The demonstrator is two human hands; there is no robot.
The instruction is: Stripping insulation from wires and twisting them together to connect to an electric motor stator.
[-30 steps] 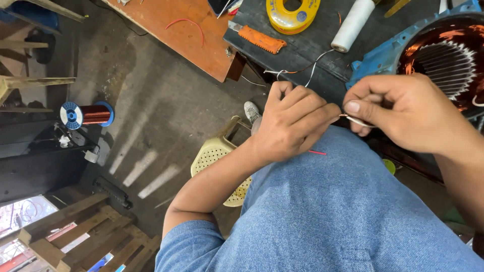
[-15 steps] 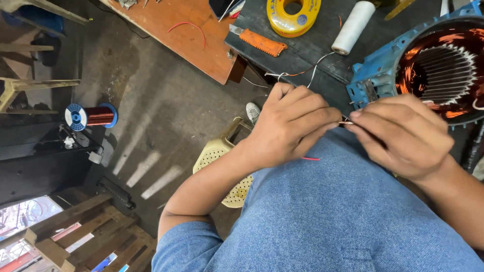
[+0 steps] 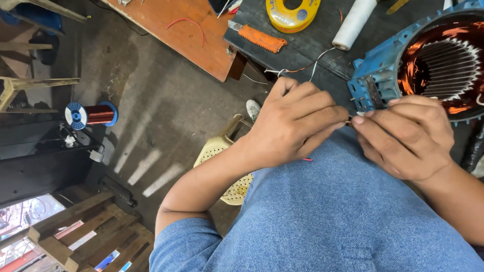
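Pinching with both hands, I hold one thin wire end [image 3: 349,122] just in front of the blue motor stator [image 3: 428,65], at its near left corner. My left hand [image 3: 295,126] has its fingers curled narrow, thumb and forefinger closed on the wire end. My right hand [image 3: 408,138] meets it fingertip to fingertip, its fingers likewise drawn in tight on the same small piece. The piece itself is too small to tell its exact form.

Item count, all placed relative to the stator:
- One stator, with copper windings visible inside its bore, resting on the dark bench [image 3: 312,45].
- One white roll [image 3: 353,22], to the left of the stator, lying tilted.
- One yellow tape roll [image 3: 292,11], further left, beyond the white roll.
- One orange-handled tool [image 3: 259,38], left of the stator, near the yellow roll.
- One orange board [image 3: 181,35], well to the left, with one red wire loop [image 3: 186,24] lying on it.
- One spool of copper wire [image 3: 91,114] with blue flanges, well apart to the far left, at floor level.
- One cream perforated stool [image 3: 227,166], below my left forearm.
- One white wire lead [image 3: 315,63], running from the bench toward my left hand.
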